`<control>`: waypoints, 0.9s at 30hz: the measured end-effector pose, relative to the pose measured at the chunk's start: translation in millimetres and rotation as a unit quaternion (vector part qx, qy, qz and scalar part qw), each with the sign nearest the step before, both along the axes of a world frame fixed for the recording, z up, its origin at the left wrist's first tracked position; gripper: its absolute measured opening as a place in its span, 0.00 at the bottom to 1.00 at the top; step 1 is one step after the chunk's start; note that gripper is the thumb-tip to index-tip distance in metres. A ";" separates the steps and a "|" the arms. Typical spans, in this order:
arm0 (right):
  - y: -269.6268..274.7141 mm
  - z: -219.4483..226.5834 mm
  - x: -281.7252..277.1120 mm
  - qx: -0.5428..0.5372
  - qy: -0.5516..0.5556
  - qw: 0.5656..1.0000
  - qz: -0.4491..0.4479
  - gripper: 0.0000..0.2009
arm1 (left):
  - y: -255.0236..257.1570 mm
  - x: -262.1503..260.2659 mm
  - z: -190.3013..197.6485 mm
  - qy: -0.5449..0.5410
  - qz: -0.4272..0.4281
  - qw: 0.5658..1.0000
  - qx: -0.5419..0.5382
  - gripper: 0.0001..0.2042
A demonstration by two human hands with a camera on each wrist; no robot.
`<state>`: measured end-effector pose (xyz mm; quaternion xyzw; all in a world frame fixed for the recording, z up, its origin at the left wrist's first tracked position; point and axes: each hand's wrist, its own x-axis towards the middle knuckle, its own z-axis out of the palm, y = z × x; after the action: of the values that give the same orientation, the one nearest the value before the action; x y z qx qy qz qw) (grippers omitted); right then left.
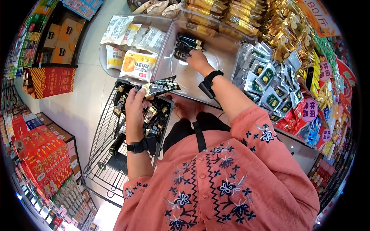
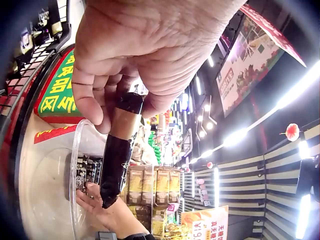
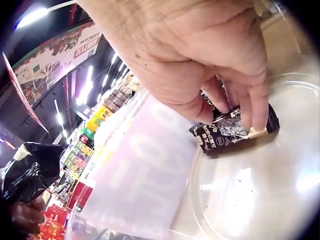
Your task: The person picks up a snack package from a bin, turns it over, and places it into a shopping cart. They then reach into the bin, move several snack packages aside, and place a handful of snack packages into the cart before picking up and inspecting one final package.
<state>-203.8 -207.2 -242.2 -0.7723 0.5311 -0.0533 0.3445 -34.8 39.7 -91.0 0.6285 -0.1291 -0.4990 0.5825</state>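
My left hand (image 1: 135, 101) pinches one end of a black-and-gold snack packet (image 1: 161, 87) above the shopping cart. In the left wrist view that packet (image 2: 118, 150) hangs lengthwise from the thumb and fingers. Inside a clear plastic bin (image 1: 227, 57), my right hand (image 1: 198, 61) is at a small group of black packets (image 1: 185, 45) near the left wall. The right wrist view shows its fingers and thumb curled on a black packet (image 3: 232, 131) low over the bin floor. A black crate (image 1: 163, 111) in the cart holds more black-and-gold packets.
The wire cart (image 1: 101, 131) stands at my left. Beside the bin is another clear bin with white-and-yellow bread packets (image 1: 138, 66). Gold packets (image 1: 277, 27) and silver-green packets (image 1: 266, 77) are piled to the right. Red boxes (image 1: 38, 148) stand across the aisle.
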 end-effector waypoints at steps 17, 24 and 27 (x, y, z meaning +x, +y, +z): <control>8.0 22.1 2.5 -0.017 0.088 0.996 0.014 0.18 | -8.3 -0.5 2.3 -0.001 0.004 1.000 0.010 0.13; 10.3 17.6 3.1 -0.098 0.135 0.984 0.058 0.14 | -4.5 0.8 2.6 0.001 0.011 1.000 0.016 0.13; 8.1 19.7 4.5 -0.116 0.127 0.983 0.070 0.13 | -2.6 2.0 1.7 0.006 0.010 1.000 0.013 0.13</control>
<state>-199.3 -199.1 -222.5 -0.8428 0.5055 0.0083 0.1847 -32.7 37.1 -89.3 0.6345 -0.1123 -0.4984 0.5800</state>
